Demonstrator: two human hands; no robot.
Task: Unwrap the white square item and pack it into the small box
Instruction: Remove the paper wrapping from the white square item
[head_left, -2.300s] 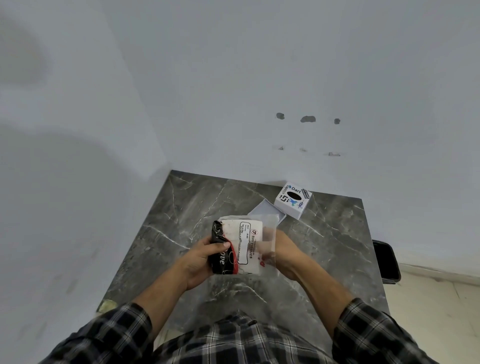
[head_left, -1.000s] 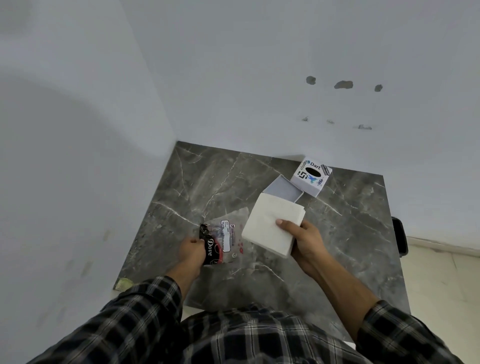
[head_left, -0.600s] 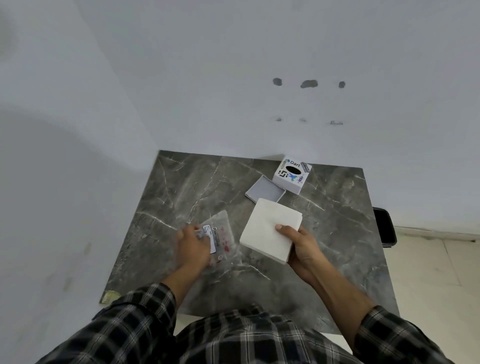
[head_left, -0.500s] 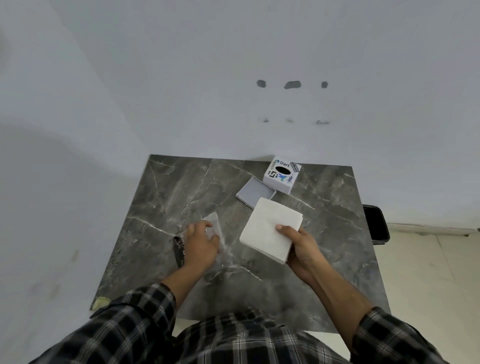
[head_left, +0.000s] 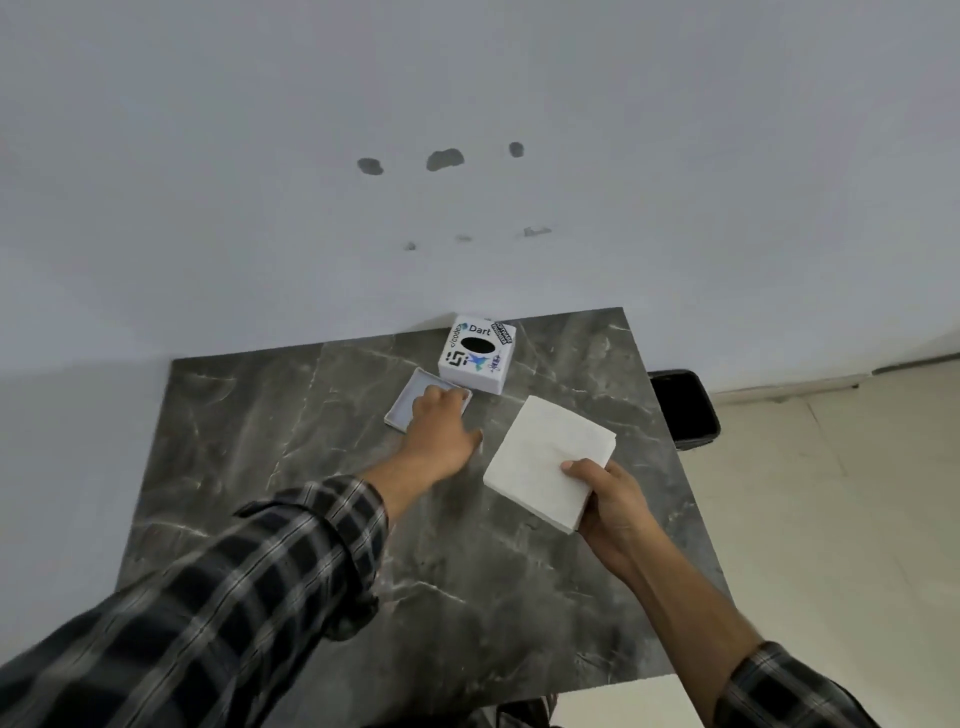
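The dark grey marble-patterned bench (head_left: 260, 467) with pale veins stands against a white wall. On it, near the far edge, sits a small white cube-shaped box with coloured stickers and a black oval hole on top (head_left: 477, 354). Just beside this box, toward the near-left, a shallow square grey-white lid or tray (head_left: 402, 408) lies flat on the bench, its hollow side facing up.

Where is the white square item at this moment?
In the head view, the white square item is held above the table's right part by the right hand, below the sticker-covered box.
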